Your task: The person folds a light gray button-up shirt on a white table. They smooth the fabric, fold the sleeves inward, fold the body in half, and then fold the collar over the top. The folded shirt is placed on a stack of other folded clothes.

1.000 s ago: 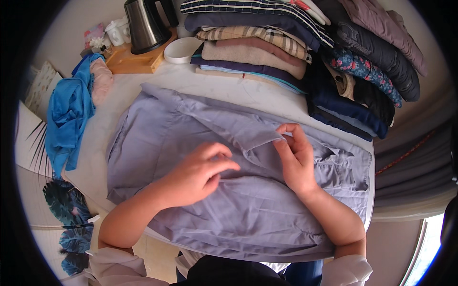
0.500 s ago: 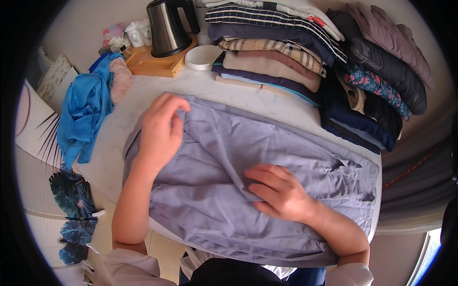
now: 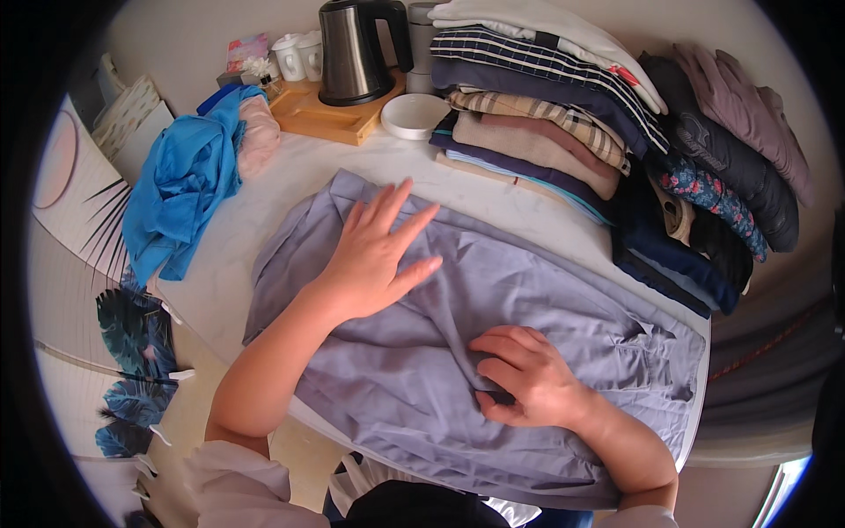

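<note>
A grey-lavender garment [image 3: 546, 299] lies spread over the white table. It looks like trousers, with a waistband-like edge at the right and loose creases across the middle. My left hand [image 3: 377, 255] is open over its upper left part, fingers spread; whether the palm presses on the cloth I cannot tell. Lower and to the right, my right hand [image 3: 532, 378] has loosely bent fingers with gaps between them. Its fingertips touch the cloth beside a raised fold, and no cloth shows gripped in them.
Folded clothes [image 3: 537, 150] are stacked at the back, with dark folded clothes [image 3: 678, 255] and puffy jackets [image 3: 739, 150] to their right. A kettle [image 3: 356, 53] stands on a wooden tray [image 3: 334, 128] beside a white bowl [image 3: 414, 116]. Crumpled blue cloth [image 3: 180, 180] lies at the left.
My left hand has left the garment's far left corner, come right toward the middle, and its bent fingers have spread. My right hand keeps about the same place. The view has shifted slightly.
</note>
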Action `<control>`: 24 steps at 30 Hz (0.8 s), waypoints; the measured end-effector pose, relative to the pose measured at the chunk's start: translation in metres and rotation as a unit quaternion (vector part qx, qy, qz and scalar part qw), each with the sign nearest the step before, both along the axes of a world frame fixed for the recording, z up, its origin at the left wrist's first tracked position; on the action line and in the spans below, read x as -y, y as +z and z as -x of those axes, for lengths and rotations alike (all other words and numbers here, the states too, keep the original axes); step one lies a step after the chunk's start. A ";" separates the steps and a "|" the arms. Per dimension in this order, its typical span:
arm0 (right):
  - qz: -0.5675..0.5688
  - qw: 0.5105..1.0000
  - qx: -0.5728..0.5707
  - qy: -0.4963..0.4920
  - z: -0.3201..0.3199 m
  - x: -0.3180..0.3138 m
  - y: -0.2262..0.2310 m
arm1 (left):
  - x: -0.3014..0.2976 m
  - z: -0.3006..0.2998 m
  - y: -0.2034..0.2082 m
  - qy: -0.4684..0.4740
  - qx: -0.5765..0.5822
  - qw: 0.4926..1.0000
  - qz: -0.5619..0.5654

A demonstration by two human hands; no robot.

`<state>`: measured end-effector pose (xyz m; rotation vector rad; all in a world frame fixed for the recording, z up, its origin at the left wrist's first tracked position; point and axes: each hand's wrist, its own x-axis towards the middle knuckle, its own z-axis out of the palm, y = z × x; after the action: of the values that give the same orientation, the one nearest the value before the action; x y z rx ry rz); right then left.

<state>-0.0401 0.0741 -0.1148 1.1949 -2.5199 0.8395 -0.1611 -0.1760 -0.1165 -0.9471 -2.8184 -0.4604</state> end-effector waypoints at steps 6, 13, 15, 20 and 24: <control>-0.006 1.000 0.010 0.005 0.000 0.001 0.003 | 0.009 0.010 -0.023 0.062 0.041 0.995 0.072; -0.006 1.000 0.013 0.007 0.000 0.000 0.003 | 0.000 0.018 -0.021 0.203 0.025 0.973 0.108; -0.006 1.000 0.012 0.005 0.000 0.001 0.005 | -0.002 0.022 -0.022 0.216 0.032 0.970 0.109; -0.005 1.000 0.021 0.004 0.000 0.002 0.003 | 0.011 0.024 -0.022 0.185 0.021 0.980 0.064; -0.004 1.000 0.017 0.008 0.000 0.002 0.000 | 0.070 0.013 0.026 0.064 0.048 0.978 -0.191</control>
<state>-0.0399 0.0721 -0.1145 1.2146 -2.5474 0.8610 -0.1738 -0.2461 -0.0906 -0.6754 -2.7028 -1.0067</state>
